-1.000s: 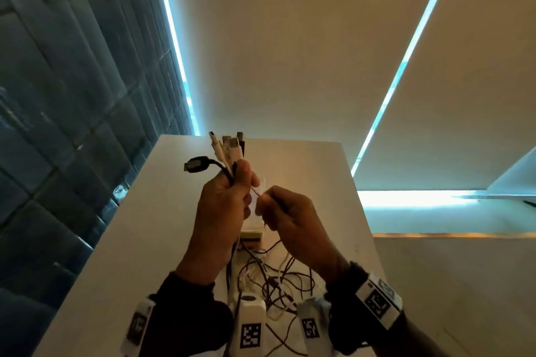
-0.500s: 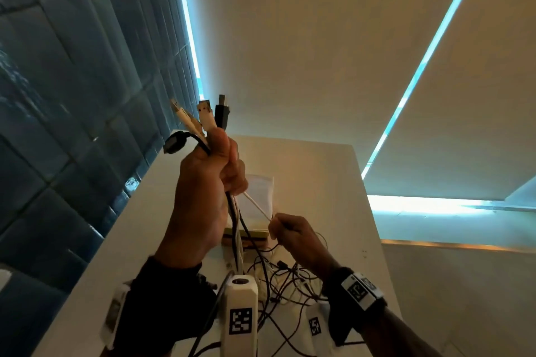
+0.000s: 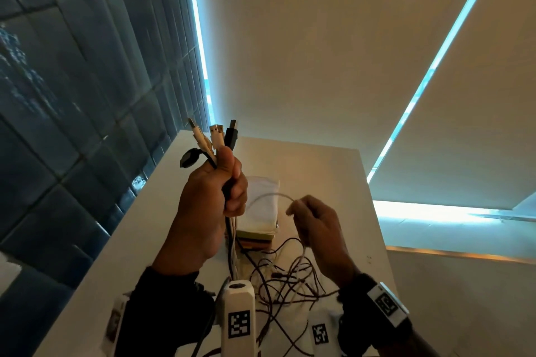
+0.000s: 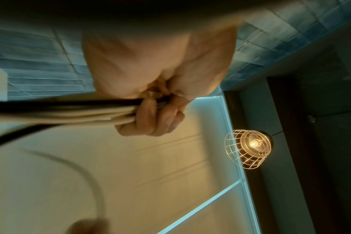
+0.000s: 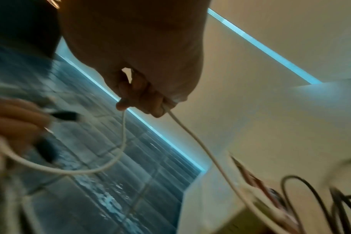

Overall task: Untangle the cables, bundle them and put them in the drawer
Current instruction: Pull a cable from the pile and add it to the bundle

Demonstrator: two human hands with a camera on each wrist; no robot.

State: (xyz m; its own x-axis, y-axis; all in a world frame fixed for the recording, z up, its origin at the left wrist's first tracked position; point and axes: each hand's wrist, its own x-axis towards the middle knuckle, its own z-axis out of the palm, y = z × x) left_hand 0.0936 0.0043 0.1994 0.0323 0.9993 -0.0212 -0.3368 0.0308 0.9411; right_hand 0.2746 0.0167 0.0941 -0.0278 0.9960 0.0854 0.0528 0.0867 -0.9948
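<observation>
My left hand (image 3: 220,191) is raised above the white table (image 3: 145,240) and grips a bunch of cable ends (image 3: 216,139); white and black USB plugs stick up out of the fist. The left wrist view shows the fingers (image 4: 150,117) curled round black and white cords (image 4: 70,109). My right hand (image 3: 307,217) pinches a thin white cable (image 3: 269,195) that arcs over to the left fist; the same white cable (image 5: 122,142) loops below my right hand (image 5: 146,101) in the right wrist view. A tangle of dark and white cables (image 3: 290,278) lies on the table beneath both hands.
A small stack of flat white and yellow items (image 3: 258,220) sits on the table behind the hands. A dark tiled wall (image 3: 72,95) runs along the left. Roller blinds (image 3: 319,52) hang behind. A caged lamp (image 4: 248,147) shows in the left wrist view.
My left hand rose with the plug ends, then dropped back toward the middle of the table. My right hand slid along the thin white cable and lifted it, and a slack arc formed.
</observation>
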